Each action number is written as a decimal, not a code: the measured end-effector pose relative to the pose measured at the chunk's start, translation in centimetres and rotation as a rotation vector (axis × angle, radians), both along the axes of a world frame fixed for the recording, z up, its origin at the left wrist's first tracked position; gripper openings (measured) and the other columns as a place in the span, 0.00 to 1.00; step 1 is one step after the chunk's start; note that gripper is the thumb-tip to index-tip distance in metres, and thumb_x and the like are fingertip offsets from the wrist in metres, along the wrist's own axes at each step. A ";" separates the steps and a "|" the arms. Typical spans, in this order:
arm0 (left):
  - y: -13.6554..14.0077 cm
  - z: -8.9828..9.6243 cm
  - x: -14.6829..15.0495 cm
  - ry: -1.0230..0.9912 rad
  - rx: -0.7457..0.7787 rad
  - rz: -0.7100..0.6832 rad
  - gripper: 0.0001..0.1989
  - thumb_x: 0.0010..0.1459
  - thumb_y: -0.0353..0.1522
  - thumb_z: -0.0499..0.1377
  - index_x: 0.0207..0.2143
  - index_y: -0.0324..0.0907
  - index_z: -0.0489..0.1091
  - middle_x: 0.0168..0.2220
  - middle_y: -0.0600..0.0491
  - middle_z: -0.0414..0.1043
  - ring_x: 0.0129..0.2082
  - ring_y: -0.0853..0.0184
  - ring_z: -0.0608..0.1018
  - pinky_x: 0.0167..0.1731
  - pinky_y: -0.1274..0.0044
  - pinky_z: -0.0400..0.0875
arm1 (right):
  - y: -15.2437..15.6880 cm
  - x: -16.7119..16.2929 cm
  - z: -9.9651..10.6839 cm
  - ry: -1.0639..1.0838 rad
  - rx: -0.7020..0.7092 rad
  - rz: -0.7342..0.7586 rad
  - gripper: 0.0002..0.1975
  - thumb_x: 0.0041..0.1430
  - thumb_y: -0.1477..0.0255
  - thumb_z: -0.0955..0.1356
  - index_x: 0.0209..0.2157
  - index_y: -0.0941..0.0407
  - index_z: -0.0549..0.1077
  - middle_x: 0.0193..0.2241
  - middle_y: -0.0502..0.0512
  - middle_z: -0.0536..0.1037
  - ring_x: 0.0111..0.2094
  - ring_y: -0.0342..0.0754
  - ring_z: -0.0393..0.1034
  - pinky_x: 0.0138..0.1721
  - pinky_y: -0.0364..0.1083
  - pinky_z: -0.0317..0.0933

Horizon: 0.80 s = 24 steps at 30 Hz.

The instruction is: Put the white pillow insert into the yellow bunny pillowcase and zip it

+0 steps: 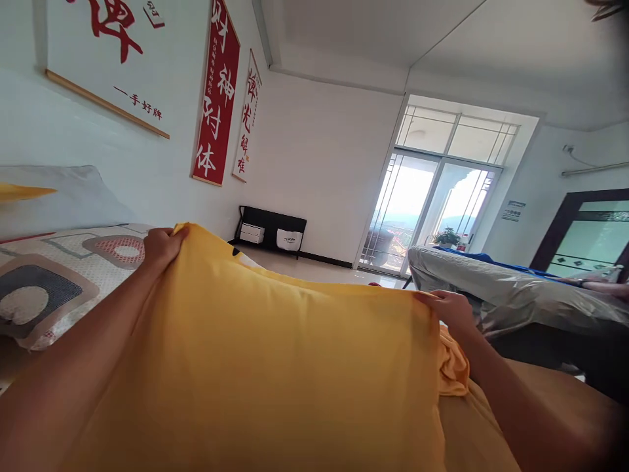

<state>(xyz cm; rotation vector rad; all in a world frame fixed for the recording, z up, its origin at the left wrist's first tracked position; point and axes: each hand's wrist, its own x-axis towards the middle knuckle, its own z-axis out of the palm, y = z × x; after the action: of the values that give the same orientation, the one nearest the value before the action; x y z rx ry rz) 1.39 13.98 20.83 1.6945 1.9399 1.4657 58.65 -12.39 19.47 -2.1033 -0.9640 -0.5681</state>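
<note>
With the left hand (164, 246) and right hand (449, 309) each pinching a top corner of the yellow pillow (275, 367), level, taut corners would suit best.

Both arms extended forward, well apart. Left hand (164, 246) fingers curled closed in a pinch; right hand (449, 311) likewise, knuckles up.

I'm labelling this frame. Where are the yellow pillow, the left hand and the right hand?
yellow pillow (289, 367), head view, middle of its front face
left hand (164, 244), head view, knuckles at the pillow's corner
right hand (449, 308), head view, back of hand
</note>
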 end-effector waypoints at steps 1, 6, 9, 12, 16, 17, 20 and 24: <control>0.2 -0.2 0.4 0.047 -0.006 0.007 0.20 0.59 0.44 0.52 0.36 0.36 0.72 0.33 0.46 0.74 0.36 0.60 0.74 0.35 0.74 0.65 | 0.7 0.1 -0.5 0.012 -0.052 -0.028 0.21 0.51 0.55 0.66 0.24 0.59 0.78 0.20 0.58 0.76 0.25 0.53 0.70 0.27 0.48 0.58; 1.5 -1.9 2.8 0.113 0.032 -0.008 0.21 0.63 0.41 0.46 0.52 0.37 0.64 0.48 0.43 0.74 0.48 0.53 0.74 0.46 0.67 0.65 | 4.4 -1.2 -2.1 0.027 -0.239 -0.130 0.21 0.59 0.65 0.58 0.41 0.61 0.78 0.36 0.68 0.79 0.36 0.59 0.74 0.35 0.52 0.62; 1.9 -2.2 6.5 0.199 0.081 -0.112 0.23 0.64 0.40 0.46 0.57 0.39 0.60 0.51 0.46 0.74 0.52 0.55 0.73 0.51 0.66 0.63 | 7.9 -4.5 -2.2 -0.034 -0.315 -0.037 0.21 0.61 0.65 0.58 0.44 0.59 0.76 0.41 0.65 0.79 0.41 0.58 0.74 0.39 0.51 0.62; 1.9 -1.1 12.5 0.360 0.075 -0.257 0.25 0.65 0.40 0.44 0.60 0.38 0.56 0.56 0.43 0.69 0.56 0.55 0.71 0.54 0.62 0.60 | 13.1 -9.4 -1.1 -0.134 -0.384 0.123 0.20 0.62 0.64 0.58 0.46 0.55 0.76 0.45 0.59 0.79 0.46 0.55 0.72 0.49 0.51 0.59; 2.5 0.2 20.6 0.589 0.060 -0.456 0.24 0.65 0.38 0.41 0.60 0.39 0.58 0.63 0.43 0.59 0.64 0.57 0.59 0.59 0.57 0.52 | 20.7 -15.7 0.1 -0.226 -0.459 0.331 0.19 0.61 0.62 0.60 0.48 0.52 0.74 0.44 0.55 0.79 0.50 0.53 0.69 0.56 0.52 0.50; 2.8 -0.4 22.2 0.623 0.046 -0.500 0.23 0.64 0.36 0.44 0.59 0.40 0.60 0.64 0.44 0.57 0.66 0.58 0.55 0.60 0.57 0.49 | 22.1 -16.8 -0.5 -0.226 -0.480 0.364 0.19 0.61 0.62 0.60 0.49 0.52 0.74 0.44 0.55 0.79 0.50 0.53 0.69 0.57 0.52 0.50; 3.6 -5.6 25.1 0.695 -0.067 -0.599 0.22 0.61 0.33 0.48 0.57 0.42 0.63 0.64 0.45 0.57 0.66 0.60 0.54 0.62 0.58 0.45 | 24.4 -18.4 -5.8 -0.175 -0.562 0.431 0.21 0.62 0.63 0.60 0.53 0.53 0.71 0.51 0.56 0.76 0.53 0.53 0.67 0.57 0.53 0.50; 3.4 -16.9 25.2 0.739 -0.296 -0.668 0.22 0.63 0.36 0.44 0.53 0.41 0.68 0.56 0.43 0.69 0.59 0.59 0.68 0.58 0.63 0.59 | 23.4 -17.7 -16.7 -0.028 -0.709 0.486 0.22 0.65 0.65 0.55 0.54 0.55 0.70 0.55 0.57 0.73 0.56 0.50 0.65 0.56 0.50 0.54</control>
<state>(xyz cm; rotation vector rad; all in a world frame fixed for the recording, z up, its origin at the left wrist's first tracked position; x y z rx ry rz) 26.59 17.41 3.94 2.5767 1.4477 0.3157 40.97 10.98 2.74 -2.3065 -1.8186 0.0125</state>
